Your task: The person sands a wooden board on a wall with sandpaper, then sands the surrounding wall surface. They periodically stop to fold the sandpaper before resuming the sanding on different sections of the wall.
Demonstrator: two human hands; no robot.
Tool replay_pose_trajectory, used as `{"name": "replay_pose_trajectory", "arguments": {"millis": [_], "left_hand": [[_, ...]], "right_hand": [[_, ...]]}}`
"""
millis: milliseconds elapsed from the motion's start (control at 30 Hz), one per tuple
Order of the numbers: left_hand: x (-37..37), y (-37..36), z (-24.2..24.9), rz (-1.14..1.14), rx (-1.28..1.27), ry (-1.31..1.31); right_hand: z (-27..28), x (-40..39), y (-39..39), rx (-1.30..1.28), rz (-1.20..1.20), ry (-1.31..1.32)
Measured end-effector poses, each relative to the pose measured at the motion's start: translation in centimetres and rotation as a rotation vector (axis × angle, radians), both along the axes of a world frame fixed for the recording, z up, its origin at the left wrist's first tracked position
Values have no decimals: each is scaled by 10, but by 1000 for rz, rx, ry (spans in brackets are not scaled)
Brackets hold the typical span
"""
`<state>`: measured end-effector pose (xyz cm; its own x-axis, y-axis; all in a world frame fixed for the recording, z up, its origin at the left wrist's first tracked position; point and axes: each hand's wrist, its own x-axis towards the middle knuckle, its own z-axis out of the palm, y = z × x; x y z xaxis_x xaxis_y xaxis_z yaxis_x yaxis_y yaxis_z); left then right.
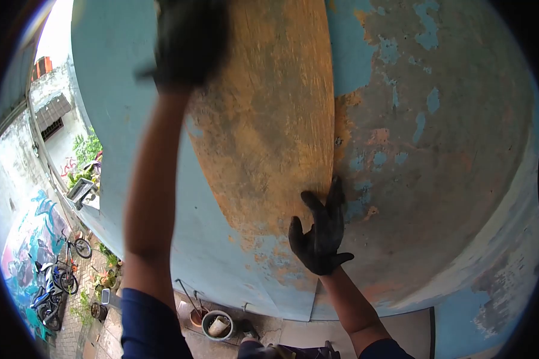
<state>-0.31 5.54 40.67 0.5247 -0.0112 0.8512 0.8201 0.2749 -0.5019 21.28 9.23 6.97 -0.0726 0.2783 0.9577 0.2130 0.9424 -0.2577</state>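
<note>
My left hand (191,45), in a black glove, is raised at the top of the view by the upper left of a rough orange-brown patch (269,119) on a light blue wall (144,54). Motion smears it, so its fingers and anything in them cannot be made out. Lower down, my right hand (320,233), also in a black glove, is at the patch's lower right edge. Its fingers are spread and it holds nothing. Right of the patch, the grey wall surface (449,119) carries flakes of leftover blue paint.
Below on the ground stand a round bucket (217,326) with something pale inside and a brown pot (198,317) beside it. Far down at left are a bicycle (67,272), a motorbike (47,299), potted plants (106,278) and a painted mural wall (27,251).
</note>
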Motion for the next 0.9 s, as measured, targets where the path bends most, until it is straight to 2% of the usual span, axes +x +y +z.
{"name": "replay_pose_trajectory", "arguments": {"millis": [33, 67, 133, 167, 233, 300, 333, 367, 400, 467, 533, 633, 700, 767, 800, 833, 867, 900], "left_hand": [[20, -13, 63, -12, -52, -37], [39, -16, 92, -208, -129, -129], [51, 13, 89, 53, 28, 113], [33, 53, 37, -98, 42, 144], [63, 61, -70, -205, -43, 55], [124, 19, -165, -85, -321, -199], [113, 19, -225, -149, -347, -142], [124, -3, -236, -148, -504, -202], [119, 0, -224, -156, -500, -189], [104, 7, -178, 58, -579, -84], [84, 22, -109, -159, -242, 30], [78, 15, -22, -230, -150, -91], [81, 10, 2, -288, -77, -235], [84, 22, -62, -38, -25, -160], [93, 17, -109, -23, -64, -172], [103, 4, -153, 145, -271, -217], [101, -6, -207, 49, -370, -211], [93, -11, -238, 29, -483, -241]], "right_hand": [[1, 1, 1, 12, 0, -3], [0, 3, 0, 16, 2, -11], [-2, 5, 2, 31, 16, 3], [-2, 5, 5, 53, 36, 17], [-10, 11, 6, 26, 72, 29], [-25, 18, 7, -6, 102, 44], [-39, 23, 7, -43, 116, 5], [-41, 25, 8, -67, 125, -24], [-39, 25, 10, -61, 116, -14], [-35, 29, 8, -90, 235, 56], [-36, 28, 4, -95, 236, 68], [-36, 26, 3, -106, 232, 77], [-35, 27, 1, -128, 230, 63], [-30, 30, 1, -105, 233, 50], [-27, 32, 1, -102, 234, 55], [-25, 33, 0, -106, 240, 45], [-25, 35, -3, -113, 248, 34], [-25, 33, -3, -109, 250, 47]]}}
